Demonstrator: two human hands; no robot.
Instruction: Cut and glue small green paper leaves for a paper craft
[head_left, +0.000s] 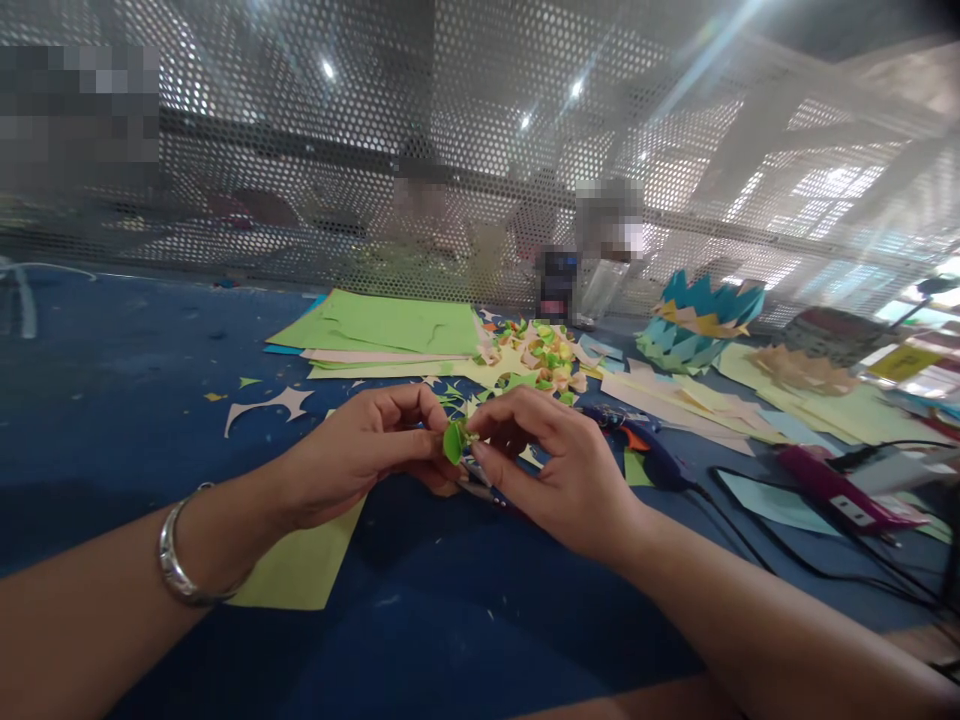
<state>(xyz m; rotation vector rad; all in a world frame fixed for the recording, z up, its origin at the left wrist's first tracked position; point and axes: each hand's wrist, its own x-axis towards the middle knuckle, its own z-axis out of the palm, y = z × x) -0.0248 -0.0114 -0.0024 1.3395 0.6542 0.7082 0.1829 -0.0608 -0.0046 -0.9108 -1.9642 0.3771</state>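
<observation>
My left hand [367, 450] and my right hand [562, 475] meet over the middle of the blue table. Between their fingertips is a small curled green paper piece [453, 442], like a petal or small flower. The left thumb and fingers pinch it from one side, and the right fingertips close on its other edge. Partly hidden below them lies what looks like a pair of scissors [481, 487]. A yellow-green paper sheet [300, 565] rests under my left wrist. Just behind the hands are green and cream paper scraps and a pile of small curled paper pieces [551, 350].
A dark blue glue gun [660, 455] with an orange trigger lies right of my right hand. Stacked green paper [390, 322] sits behind. Farther right are a folded teal paper crown [697, 325], a magenta power strip [847, 490] and black cables. A perforated metal screen borders the table's back.
</observation>
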